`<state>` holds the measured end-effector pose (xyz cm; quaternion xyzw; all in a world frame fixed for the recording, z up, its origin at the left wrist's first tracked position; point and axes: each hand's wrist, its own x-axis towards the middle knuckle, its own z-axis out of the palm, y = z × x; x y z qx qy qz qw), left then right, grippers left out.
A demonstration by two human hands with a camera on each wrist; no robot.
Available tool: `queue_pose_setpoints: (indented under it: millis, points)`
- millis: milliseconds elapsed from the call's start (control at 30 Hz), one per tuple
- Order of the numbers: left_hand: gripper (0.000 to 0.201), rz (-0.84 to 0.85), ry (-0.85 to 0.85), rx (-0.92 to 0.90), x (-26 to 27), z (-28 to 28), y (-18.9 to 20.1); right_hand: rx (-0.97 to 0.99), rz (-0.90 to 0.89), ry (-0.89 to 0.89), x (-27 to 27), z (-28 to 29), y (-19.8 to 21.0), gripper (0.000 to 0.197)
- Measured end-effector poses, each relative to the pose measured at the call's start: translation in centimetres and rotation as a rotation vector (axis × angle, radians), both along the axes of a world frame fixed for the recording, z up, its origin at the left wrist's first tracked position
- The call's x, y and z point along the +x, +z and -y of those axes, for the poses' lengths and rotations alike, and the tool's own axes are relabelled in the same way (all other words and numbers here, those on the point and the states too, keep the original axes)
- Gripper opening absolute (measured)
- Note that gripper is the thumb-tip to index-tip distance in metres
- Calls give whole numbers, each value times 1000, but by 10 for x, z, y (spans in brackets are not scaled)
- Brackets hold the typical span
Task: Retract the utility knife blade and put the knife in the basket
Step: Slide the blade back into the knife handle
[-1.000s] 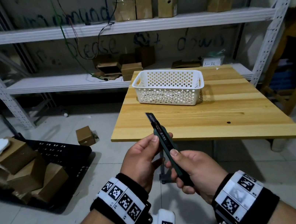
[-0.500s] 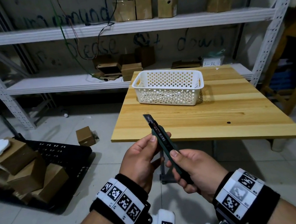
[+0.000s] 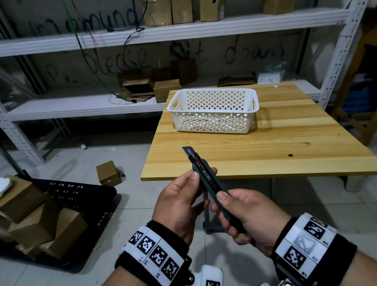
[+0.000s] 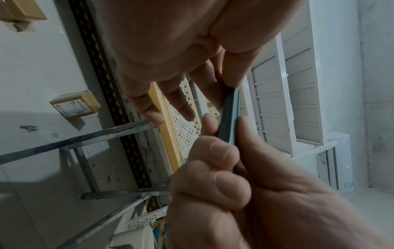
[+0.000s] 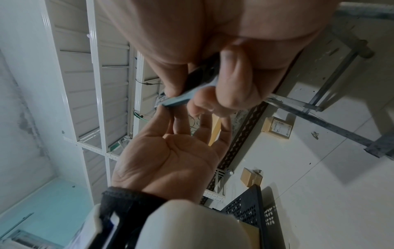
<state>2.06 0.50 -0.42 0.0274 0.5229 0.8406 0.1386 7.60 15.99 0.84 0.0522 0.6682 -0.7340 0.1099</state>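
Observation:
I hold a dark green utility knife (image 3: 210, 184) in both hands, in the air in front of the table's near edge. Its short dark blade (image 3: 187, 151) sticks out and points up and away, toward the basket. My right hand (image 3: 225, 208) grips the lower handle, thumb lying on top of the knife body. My left hand (image 3: 204, 173) pinches the upper body between thumb and fingers. The left wrist view shows the knife (image 4: 229, 118) edge-on between both thumbs. The white perforated basket (image 3: 214, 111) stands at the table's far left, with nothing visible inside.
The wooden table (image 3: 282, 147) lies ahead and to the right. A black crate (image 3: 80, 197) with stacked cardboard boxes (image 3: 33, 216) sits on the floor at left, a small box (image 3: 108, 173) beside it. White metal shelves (image 3: 78, 106) with boxes line the back wall.
The knife's tip has swung slightly to the left. Both hands keep their hold and have barely moved.

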Motion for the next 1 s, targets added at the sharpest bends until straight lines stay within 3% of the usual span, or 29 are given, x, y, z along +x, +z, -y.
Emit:
queue_pose_setpoints:
  millis: [1000]
  points:
    - [23, 3, -21, 44, 1, 0, 2, -23, 4, 12, 1, 3, -1, 26]
